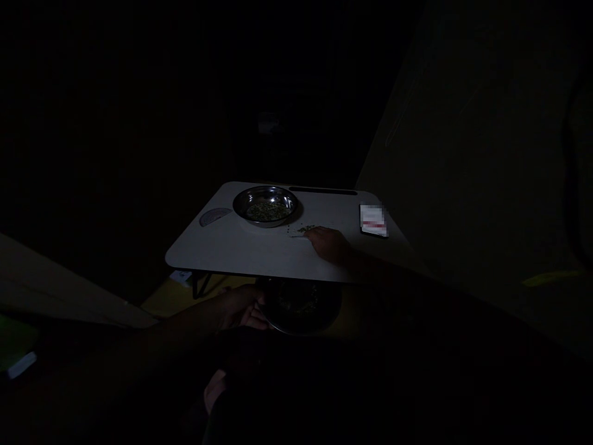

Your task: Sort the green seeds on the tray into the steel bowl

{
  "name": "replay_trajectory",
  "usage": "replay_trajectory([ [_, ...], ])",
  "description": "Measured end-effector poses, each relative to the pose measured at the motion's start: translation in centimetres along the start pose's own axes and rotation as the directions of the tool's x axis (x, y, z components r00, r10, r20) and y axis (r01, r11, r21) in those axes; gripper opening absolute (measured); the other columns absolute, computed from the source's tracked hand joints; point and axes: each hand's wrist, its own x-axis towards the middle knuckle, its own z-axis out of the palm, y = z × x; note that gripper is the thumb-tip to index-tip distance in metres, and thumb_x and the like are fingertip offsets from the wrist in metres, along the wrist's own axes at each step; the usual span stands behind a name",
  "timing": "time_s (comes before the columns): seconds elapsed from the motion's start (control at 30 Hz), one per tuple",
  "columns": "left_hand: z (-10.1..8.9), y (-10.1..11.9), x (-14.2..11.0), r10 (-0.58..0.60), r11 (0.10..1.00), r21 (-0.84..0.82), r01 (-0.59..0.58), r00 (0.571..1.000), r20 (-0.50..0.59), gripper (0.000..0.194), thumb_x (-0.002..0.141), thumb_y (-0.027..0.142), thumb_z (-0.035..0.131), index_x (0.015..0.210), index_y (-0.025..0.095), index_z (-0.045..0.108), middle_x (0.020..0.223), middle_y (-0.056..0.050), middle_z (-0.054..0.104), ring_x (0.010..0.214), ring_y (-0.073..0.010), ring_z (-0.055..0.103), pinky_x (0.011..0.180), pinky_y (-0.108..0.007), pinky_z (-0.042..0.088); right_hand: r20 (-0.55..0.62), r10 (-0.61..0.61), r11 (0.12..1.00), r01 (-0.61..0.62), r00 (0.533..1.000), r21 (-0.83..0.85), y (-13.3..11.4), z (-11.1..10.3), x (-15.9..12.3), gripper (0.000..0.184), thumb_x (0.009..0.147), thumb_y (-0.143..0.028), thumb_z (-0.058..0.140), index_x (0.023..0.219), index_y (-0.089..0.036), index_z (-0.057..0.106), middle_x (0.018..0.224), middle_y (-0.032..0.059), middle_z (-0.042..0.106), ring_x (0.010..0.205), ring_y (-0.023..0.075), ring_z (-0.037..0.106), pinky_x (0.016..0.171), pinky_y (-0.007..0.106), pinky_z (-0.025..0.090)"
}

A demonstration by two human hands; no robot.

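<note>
Left hand point(248, 307): fingers curled, closed on the left rim of the lower bowl point(327, 315). Right hand point(330, 243): palm down over the table point(222, 253), fingers held close together, tips at the near edge of the grains point(306, 228). A thin pale edge shows at these tips; whether the fingers grip it cannot be told.

Lower bowl: round, dark in this light, located below the table's near edge and partly covered by it. Small specks are visible inside; their type cannot be determined.

Upper bowl point(271, 195): round, shiny metal, flared rim, standing on the table left of the grains. Contents: small greenish grains spread over the bottom. The loose grains form a small, thin heap between the upper bowl and the right hand, with a few scattered beside it.

Table: pale, smooth top, rounded corners, dark slot point(323, 191) along the far edge, semicircular scale point(214, 216) at left. Phone point(373, 220): flat, rectangular, lit, at right.
</note>
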Motion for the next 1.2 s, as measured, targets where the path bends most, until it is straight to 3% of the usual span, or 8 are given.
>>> replay_trajectory([
  [0.8,-0.1,-0.1,0.1,0.017,1.000,0.003,-0.017,1.000,0.022,0.009,0.052,0.016,0.039,0.059,0.014,0.045,0.048,-0.004,0.056,0.051,-0.0146,0.055,0.055,-0.025,0.041,-0.001,0.068,0.998,-0.068,0.998,-0.006,0.4,0.1,-0.3,0.032,0.072,-0.015,0.030,0.101,-0.016,0.043,0.097,0.0050,0.050,0.087,0.0149,0.043,0.070,0.027,0.034],
  [1.2,-0.1,-0.1,0.1,0.018,1.000,-0.002,-0.018,1.000,0.011,0.014,0.051,0.017,0.041,0.063,0.013,0.047,0.047,-0.003,0.056,0.050,-0.0141,0.055,0.053,-0.025,0.040,-0.024,0.103,0.992,-0.101,0.994,0.074,1.1,1.4,0.3,0.033,0.070,-0.009,0.033,0.100,-0.018,0.044,0.096,0.0036,0.050,0.086,0.0145,0.042,0.070,0.026,0.034],
])
